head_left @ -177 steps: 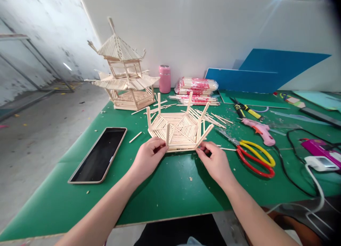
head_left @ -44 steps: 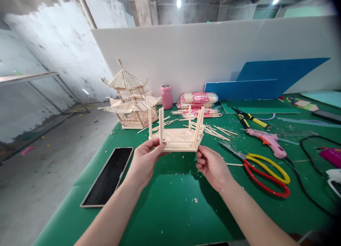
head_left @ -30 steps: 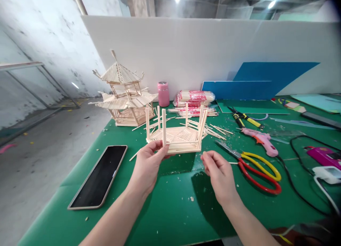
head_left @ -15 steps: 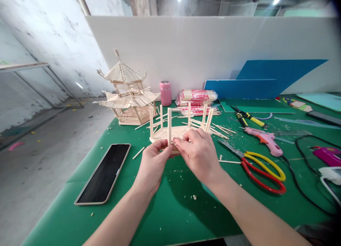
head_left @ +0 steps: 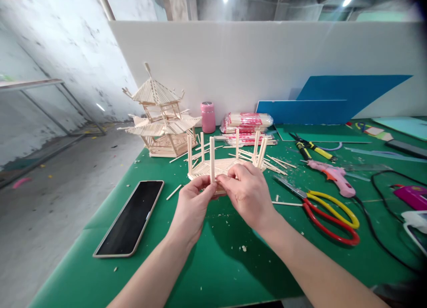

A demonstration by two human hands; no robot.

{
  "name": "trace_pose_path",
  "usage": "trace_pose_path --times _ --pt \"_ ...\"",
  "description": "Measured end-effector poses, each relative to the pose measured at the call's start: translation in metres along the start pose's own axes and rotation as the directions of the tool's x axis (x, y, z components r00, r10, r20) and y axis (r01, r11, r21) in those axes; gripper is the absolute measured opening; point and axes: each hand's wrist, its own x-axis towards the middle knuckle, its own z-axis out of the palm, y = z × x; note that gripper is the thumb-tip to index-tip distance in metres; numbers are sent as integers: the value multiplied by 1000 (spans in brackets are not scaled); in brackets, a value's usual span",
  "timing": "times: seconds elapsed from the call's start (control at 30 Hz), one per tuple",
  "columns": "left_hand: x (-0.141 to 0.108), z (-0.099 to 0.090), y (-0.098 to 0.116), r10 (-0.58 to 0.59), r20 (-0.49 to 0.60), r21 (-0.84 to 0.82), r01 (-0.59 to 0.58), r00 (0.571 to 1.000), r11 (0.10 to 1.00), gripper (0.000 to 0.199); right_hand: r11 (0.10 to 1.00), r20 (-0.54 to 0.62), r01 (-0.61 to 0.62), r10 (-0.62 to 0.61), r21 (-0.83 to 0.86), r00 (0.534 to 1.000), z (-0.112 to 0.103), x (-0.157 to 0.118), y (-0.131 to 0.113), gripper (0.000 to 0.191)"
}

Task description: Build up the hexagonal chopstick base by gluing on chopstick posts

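A model base made of thin wooden sticks, with several upright posts round its rim, stands in front of me. My left hand pinches the foot of the nearest post between thumb and fingers. Close beside it on the right, my right hand has thumb and fingertips pressed together at the base's front edge. Whatever lies between those right fingertips is hidden. Both hands cover part of the front rim. Behind, to the left, is a pagoda model of the same sticks, with tiered roofs.
On the green table, a phone lies left. Scissors, a pink glue gun with its cable, and pliers lie right. Loose sticks, packed stick bundles and a pink flask are behind.
Both hands stay at the same post. My right fingertips have shifted very slightly at the base's edge; the whole view has drifted a little.
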Motion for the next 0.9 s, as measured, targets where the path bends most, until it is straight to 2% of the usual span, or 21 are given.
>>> trace_pose_path --times 0.3,0.5,0.63,0.77,0.9 --pt "1 3 2 -15 -18 10 15 1000 1000 18 1000 -16 -3 4 20 1000 1 -1 0 19" --pt "-2 -5 -5 -32 -2 43 32 999 999 21 995 10 -8 7 96 1000 -7 -5 -3 23" --pt "-6 -18 -18 -50 4 96 49 999 994 20 976 29 -21 15 215 999 -17 -31 -6 24" --pt "-10 -28 -28 -66 -6 226 66 998 972 22 925 174 -114 53 363 983 -21 -67 -11 24" --pt "-13 -32 -32 -67 -37 316 75 997 946 21 894 252 -203 106 399 962 -16 -89 -16 25"
